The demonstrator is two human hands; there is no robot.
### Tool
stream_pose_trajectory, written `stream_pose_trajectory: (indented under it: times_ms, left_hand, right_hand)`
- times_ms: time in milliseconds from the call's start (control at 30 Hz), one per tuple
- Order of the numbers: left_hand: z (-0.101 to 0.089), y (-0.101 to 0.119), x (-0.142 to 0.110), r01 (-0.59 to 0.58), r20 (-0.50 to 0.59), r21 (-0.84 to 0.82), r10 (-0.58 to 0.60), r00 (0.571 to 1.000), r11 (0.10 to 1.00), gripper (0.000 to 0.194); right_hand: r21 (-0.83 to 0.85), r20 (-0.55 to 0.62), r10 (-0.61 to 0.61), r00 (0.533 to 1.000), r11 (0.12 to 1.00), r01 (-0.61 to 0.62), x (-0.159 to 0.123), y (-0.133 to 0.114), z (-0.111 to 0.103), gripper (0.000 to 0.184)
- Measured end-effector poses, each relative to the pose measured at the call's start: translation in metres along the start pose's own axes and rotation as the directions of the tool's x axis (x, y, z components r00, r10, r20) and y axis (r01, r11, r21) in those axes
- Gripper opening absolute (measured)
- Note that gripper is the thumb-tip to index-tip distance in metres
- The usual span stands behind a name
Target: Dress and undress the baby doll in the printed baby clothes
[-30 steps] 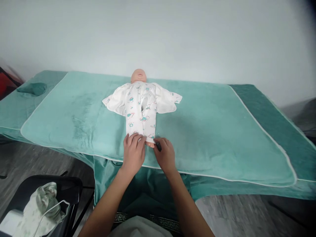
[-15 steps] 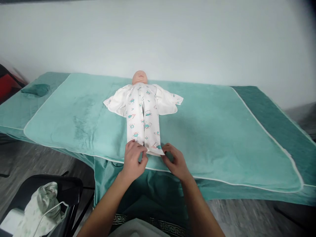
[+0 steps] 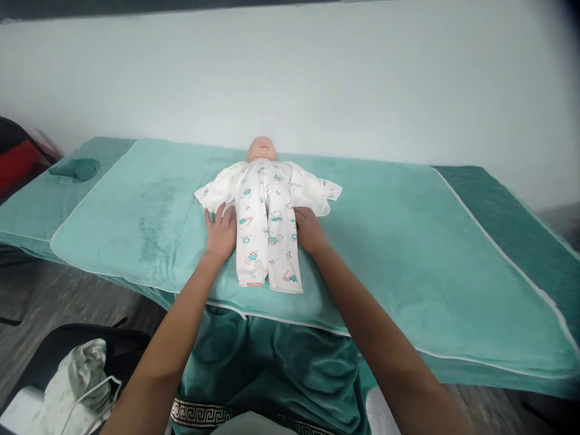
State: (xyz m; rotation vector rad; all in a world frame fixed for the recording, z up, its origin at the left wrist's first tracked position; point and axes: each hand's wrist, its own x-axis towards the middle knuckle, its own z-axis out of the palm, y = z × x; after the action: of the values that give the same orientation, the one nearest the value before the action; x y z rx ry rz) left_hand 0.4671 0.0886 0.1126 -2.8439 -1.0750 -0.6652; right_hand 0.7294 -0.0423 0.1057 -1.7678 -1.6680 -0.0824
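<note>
A baby doll [image 3: 261,148] lies on its back on a light teal towel [image 3: 389,241], head toward the wall. It wears a white sleepsuit [image 3: 267,223] printed with small teal and pink figures, the sleeves spread out to both sides. My left hand [image 3: 222,232] rests flat against the doll's left flank, fingers stretched out. My right hand [image 3: 309,229] presses on the other flank at hip height, fingers partly tucked under the suit's edge. Both legs of the suit lie straight toward me.
The towel covers a darker teal massage table [image 3: 507,211] against a pale wall. A small teal cushion [image 3: 75,168] sits at the far left. A black bin [image 3: 54,356] with a crumpled pale cloth [image 3: 77,386] stands on the floor at lower left.
Both hands have left the suit's leg ends and moved up along the doll to its sides. The suit's legs now lie pulled straight.
</note>
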Motion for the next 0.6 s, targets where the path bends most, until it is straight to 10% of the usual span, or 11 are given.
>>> stream_pose_trajectory:
  times_ms: [600]
  left_hand:
    - [0.024,0.003,0.037,-0.246,-0.003,-0.168,0.249,0.968,0.955,0.040]
  right_hand:
    - [-0.164,0.179,-0.031,0.983,0.985,0.061,0.009,-0.001,0.007,0.027]
